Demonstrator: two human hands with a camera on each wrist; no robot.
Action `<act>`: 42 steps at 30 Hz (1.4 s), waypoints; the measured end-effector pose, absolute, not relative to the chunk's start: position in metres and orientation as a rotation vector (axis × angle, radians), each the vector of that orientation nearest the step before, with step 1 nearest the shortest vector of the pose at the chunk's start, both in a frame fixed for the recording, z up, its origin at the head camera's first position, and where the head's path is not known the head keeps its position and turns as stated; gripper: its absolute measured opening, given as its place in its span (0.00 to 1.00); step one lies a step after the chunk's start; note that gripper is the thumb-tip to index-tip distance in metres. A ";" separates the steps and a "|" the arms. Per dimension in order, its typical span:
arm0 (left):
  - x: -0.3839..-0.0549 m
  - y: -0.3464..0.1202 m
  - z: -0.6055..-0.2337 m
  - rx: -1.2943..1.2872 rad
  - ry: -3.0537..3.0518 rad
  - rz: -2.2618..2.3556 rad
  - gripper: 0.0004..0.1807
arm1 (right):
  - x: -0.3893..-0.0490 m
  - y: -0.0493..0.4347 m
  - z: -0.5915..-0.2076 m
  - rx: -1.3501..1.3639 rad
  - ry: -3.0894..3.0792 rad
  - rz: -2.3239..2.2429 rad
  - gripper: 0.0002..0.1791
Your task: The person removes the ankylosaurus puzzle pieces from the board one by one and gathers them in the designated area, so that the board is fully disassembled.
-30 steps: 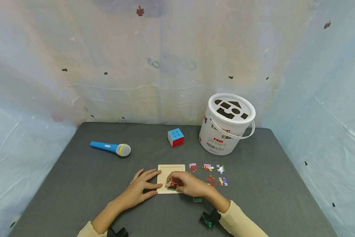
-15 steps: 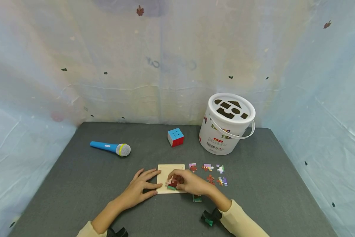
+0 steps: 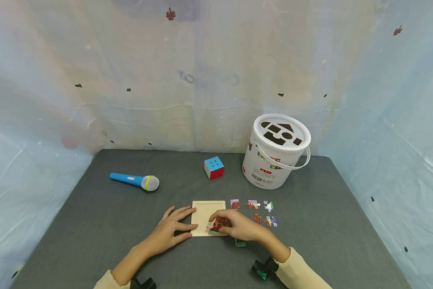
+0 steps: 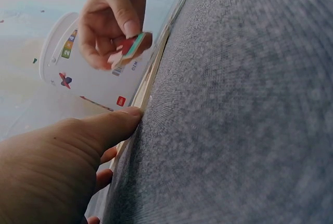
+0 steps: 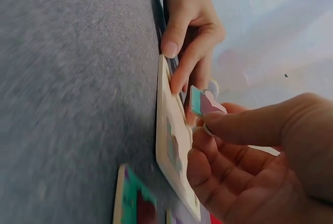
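Observation:
My left hand (image 3: 173, 229) lies with spread, straight fingers along the left edge of a pale wooden puzzle tray (image 3: 202, 212), the fingertips on its rim. Over the tray's lower right part, my right hand (image 3: 241, 226) pinches a jigsaw piece (image 5: 200, 101) between thumb and fingers. The piece is dark red and pink with a green edge, and is held tilted above the tray in both wrist views. Beneath it, in the right wrist view, a coloured patch (image 5: 173, 143) shows inside the tray. The right hand hides that corner in the head view.
Several loose jigsaw pieces (image 3: 253, 204) lie to the right of the tray, and a green-edged one (image 3: 240, 243) lies near the right wrist. Behind stand a puzzle cube (image 3: 214, 167) and a white lidded bucket (image 3: 274, 160). A blue toy microphone (image 3: 135, 181) lies at the left.
My right hand has shifted slightly to the right, still pinching the jigsaw piece, and the right forearm has moved right with it. The left hand has stayed in place.

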State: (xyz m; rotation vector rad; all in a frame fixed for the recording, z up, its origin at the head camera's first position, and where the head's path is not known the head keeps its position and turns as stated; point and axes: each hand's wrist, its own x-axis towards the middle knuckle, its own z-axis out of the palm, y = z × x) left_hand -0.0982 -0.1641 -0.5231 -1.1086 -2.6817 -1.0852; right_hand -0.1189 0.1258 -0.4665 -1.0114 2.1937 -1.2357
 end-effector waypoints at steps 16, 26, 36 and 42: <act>-0.098 -0.164 -0.524 -1.108 -2.665 -1.082 0.19 | -0.100 0.219 -0.459 -0.965 2.300 -1.226 0.14; -0.098 -0.165 -0.524 -1.105 -2.679 -1.091 0.19 | -0.094 0.243 -0.461 -0.891 2.228 -1.242 0.07; -0.099 -0.164 -0.523 -1.109 -2.679 -1.105 0.19 | -0.091 0.248 -0.466 -0.876 2.218 -1.248 0.05; -0.099 -0.164 -0.524 -1.105 -2.680 -1.099 0.19 | -0.090 0.248 -0.468 -0.874 2.237 -1.246 0.05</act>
